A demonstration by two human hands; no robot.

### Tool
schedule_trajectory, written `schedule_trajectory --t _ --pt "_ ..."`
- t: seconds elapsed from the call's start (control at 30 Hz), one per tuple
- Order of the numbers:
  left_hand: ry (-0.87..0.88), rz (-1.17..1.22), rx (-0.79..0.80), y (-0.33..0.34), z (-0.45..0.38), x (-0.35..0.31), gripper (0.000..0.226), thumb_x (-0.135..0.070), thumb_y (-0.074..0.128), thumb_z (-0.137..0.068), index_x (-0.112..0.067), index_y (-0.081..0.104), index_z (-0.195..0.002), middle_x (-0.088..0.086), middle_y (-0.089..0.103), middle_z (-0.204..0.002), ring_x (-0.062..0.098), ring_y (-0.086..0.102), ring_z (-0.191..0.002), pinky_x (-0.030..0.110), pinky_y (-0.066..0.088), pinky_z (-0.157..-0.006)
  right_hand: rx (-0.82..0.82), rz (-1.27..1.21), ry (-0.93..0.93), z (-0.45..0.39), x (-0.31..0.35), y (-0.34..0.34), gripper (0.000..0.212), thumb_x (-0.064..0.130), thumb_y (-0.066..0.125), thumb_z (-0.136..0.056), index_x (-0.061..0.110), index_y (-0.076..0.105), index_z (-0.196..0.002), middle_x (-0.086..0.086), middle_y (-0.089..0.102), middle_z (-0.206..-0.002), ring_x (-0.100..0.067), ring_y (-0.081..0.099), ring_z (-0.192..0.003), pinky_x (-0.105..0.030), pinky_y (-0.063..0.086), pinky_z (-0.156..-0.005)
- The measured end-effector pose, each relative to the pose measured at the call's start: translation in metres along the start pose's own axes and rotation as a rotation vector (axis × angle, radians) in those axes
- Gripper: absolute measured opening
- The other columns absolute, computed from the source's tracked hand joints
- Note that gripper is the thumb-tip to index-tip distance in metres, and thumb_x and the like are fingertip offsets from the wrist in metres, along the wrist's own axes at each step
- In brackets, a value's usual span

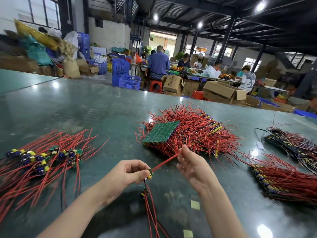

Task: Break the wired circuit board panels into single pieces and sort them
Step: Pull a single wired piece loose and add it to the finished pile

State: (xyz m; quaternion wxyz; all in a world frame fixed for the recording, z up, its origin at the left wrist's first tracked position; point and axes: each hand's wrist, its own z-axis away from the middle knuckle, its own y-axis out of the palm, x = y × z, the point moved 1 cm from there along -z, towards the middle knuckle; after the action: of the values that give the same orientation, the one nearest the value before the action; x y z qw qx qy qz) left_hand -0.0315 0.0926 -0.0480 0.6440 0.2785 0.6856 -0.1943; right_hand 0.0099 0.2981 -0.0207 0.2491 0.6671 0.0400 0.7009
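- Circuit board panels, green squares bristling with red insulated wires, lie heaped as a big tangled stack (185, 133) on the glossy dark green table (85, 109), just ahead of my hands; the top panel (160, 132) sits solder side up.
- To my right lie two strips of unbroken boards: a long row with yellow and blue components and red leads (281, 179), and a darker bundle (291, 143) further back.
- To my left, well apart from the stack, is the sorted pile of single boards with red wire tails (39, 157), fanned loosely on the table.
- My left hand (127, 174) has its fingers curled, pinching one small single board with a yellow component (149, 174) at the fingertips; more red leads and what looks like another small piece dangle below it.
- My right hand (192, 162) pinches the red wire (164, 162) running from that board, drawn taut between the two hands.
- I judge that I am freeing this piece's lead from the tangle before sorting it. To do it well I would keep the grip on the board's edge, not its components, draw the wire straight along its length without jerking the solder joint, then lay the piece on the left pile with its tails pointing the same way as the others.
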Motion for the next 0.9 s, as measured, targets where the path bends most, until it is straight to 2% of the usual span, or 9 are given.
schedule_trajectory --t 0.13,0.23,0.33,0.43,0.5,0.57,0.63,0.8,0.9 --pt "-0.017 0.013 0.044 0.002 0.001 -0.001 0.027 -0.038 0.083 -0.065 -0.015 0.074 -0.076 0.004 0.069 -0.075 0.005 0.056 -0.062 0.015 0.046 -0.062 -0.105 -0.102 -0.007 -0.004 0.005 -0.008 0.016 0.032 0.070 -0.064 0.019 0.073 -0.056 0.008 0.063 -0.058 -0.001 0.054 -0.048 -0.017 0.045 -0.051" --pt "-0.049 0.113 -0.010 -0.001 0.000 -0.001 0.012 -0.023 0.081 -0.068 -0.015 0.075 -0.074 0.005 0.069 -0.074 0.010 0.058 -0.064 0.017 0.051 -0.062 -0.145 -0.142 -0.073 -0.005 0.004 -0.007 0.020 0.038 0.068 -0.066 0.020 0.075 -0.067 0.009 0.065 -0.065 -0.002 0.053 -0.049 -0.019 0.044 -0.052" --pt "-0.073 0.433 -0.122 -0.005 -0.004 -0.003 0.014 -0.015 0.072 -0.065 -0.006 0.073 -0.075 0.012 0.069 -0.074 0.014 0.065 -0.062 0.020 0.056 -0.058 -0.105 -0.131 -0.096 -0.003 0.002 -0.001 0.030 0.044 0.062 -0.074 0.022 0.072 -0.091 0.010 0.066 -0.072 -0.003 0.052 -0.053 -0.021 0.042 -0.058" --pt "-0.087 0.617 -0.156 -0.004 -0.004 -0.008 0.011 -0.011 0.063 -0.072 -0.003 0.070 -0.075 0.016 0.069 -0.074 0.019 0.068 -0.061 0.025 0.058 -0.057 -0.011 0.116 -0.109 0.003 -0.003 0.009 0.013 0.018 0.059 -0.089 0.019 0.071 -0.095 0.006 0.065 -0.073 -0.004 0.048 -0.054 -0.020 0.037 -0.058" --pt "-0.094 0.657 -0.163 -0.002 -0.004 -0.008 0.010 -0.011 0.062 -0.072 -0.005 0.069 -0.072 0.016 0.069 -0.074 0.021 0.070 -0.063 0.025 0.059 -0.058 0.074 0.424 -0.147 0.009 -0.010 0.017 0.018 0.009 0.059 -0.090 0.020 0.072 -0.093 0.008 0.066 -0.073 -0.003 0.049 -0.057 -0.018 0.037 -0.060" --pt "-0.086 0.647 -0.143 0.002 -0.003 -0.008 0.007 -0.011 0.061 -0.072 -0.004 0.062 -0.074 0.015 0.069 -0.075 0.021 0.070 -0.066 0.026 0.059 -0.061 0.185 0.615 -0.191 0.014 -0.016 0.027 0.018 0.009 0.061 -0.089 0.021 0.072 -0.097 0.012 0.067 -0.074 0.002 0.052 -0.061 -0.013 0.041 -0.062" --pt "-0.060 0.589 -0.116 0.007 -0.003 -0.006 0.009 -0.010 0.061 -0.073 -0.006 0.053 -0.074 0.015 0.068 -0.078 0.021 0.069 -0.069 0.027 0.059 -0.065 0.233 0.584 -0.236 0.018 -0.020 0.036 0.020 0.007 0.062 -0.088 0.020 0.070 -0.101 0.013 0.069 -0.078 0.004 0.055 -0.065 -0.010 0.043 -0.064" --pt "0.082 0.340 -0.238 0.018 -0.002 0.000 0.016 -0.008 0.068 -0.066 -0.004 0.053 -0.069 0.018 0.064 -0.082 0.022 0.065 -0.071 0.030 0.058 -0.072 0.137 0.518 -0.332 0.020 -0.023 0.041 0.016 0.012 0.067 -0.086 0.027 0.073 -0.088 0.006 0.072 -0.083 -0.005 0.060 -0.075 -0.024 0.050 -0.070" --pt "0.136 0.208 -0.289 0.016 -0.002 0.001 0.022 -0.012 0.076 -0.060 -0.008 0.057 -0.069 0.008 0.066 -0.081 0.019 0.065 -0.074 0.033 0.055 -0.079 0.118 0.539 -0.372 0.019 -0.024 0.042 0.017 0.008 0.069 -0.084 0.024 0.073 -0.080 0.008 0.073 -0.077 -0.002 0.061 -0.070 -0.018 0.049 -0.069"
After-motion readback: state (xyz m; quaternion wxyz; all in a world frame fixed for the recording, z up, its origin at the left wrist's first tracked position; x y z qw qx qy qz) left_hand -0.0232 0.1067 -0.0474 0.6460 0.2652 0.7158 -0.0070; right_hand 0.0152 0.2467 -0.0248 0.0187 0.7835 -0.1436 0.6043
